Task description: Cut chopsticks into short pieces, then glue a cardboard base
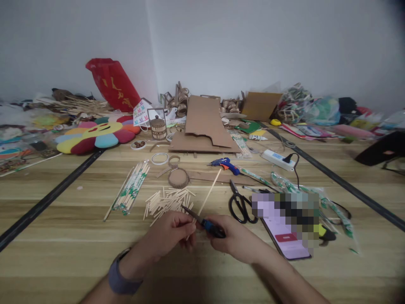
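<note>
My left hand [174, 234], closed in a pinch, holds a thin wooden stick [210, 192] that slants up and away to the right. In my right hand [230, 236] is a knife-like tool [207, 226] with a blue and black handle. Its dark narrow blade crosses the stick close to my left fingertips. I cannot make out its exact kind. Just beyond my left hand lies a loose pile of short cut sticks [167, 202]. Behind the pile is a round cardboard piece [178, 178] with a ribbed rim.
Black scissors [242, 207] and a phone [281, 232] lie right of my hands. A blue glue gun [225, 164] and a power strip [278, 160] are farther back. Wrapped chopsticks [133, 188] lie left. Cardboard sheets [204, 122] and a flower cushion [98, 136] stand toward the wall.
</note>
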A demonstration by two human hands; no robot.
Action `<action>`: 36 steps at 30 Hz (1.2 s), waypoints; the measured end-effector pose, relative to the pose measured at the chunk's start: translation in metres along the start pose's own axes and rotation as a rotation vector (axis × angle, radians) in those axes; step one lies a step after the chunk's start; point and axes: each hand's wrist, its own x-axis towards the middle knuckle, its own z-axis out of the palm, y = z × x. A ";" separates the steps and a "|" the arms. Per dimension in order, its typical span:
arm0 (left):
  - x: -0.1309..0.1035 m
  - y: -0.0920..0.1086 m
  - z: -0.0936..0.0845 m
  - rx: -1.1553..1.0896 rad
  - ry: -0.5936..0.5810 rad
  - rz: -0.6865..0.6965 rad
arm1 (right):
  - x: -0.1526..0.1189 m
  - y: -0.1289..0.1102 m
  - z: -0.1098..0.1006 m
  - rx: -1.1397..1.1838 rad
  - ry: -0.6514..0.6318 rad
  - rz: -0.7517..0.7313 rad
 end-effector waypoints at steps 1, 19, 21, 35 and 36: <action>0.000 0.001 0.000 0.005 0.002 0.003 | 0.000 0.000 0.001 0.003 0.009 -0.018; -0.001 0.002 0.002 -0.166 0.016 0.002 | -0.002 0.000 -0.006 0.399 -0.096 0.135; -0.001 0.003 0.002 -0.174 0.025 -0.009 | -0.002 -0.003 -0.005 0.415 -0.094 0.153; -0.001 0.002 0.004 -0.138 0.035 -0.017 | 0.001 0.000 0.000 0.227 -0.043 0.037; -0.001 0.002 0.004 -0.133 0.036 -0.016 | 0.001 0.000 0.000 0.189 -0.037 0.025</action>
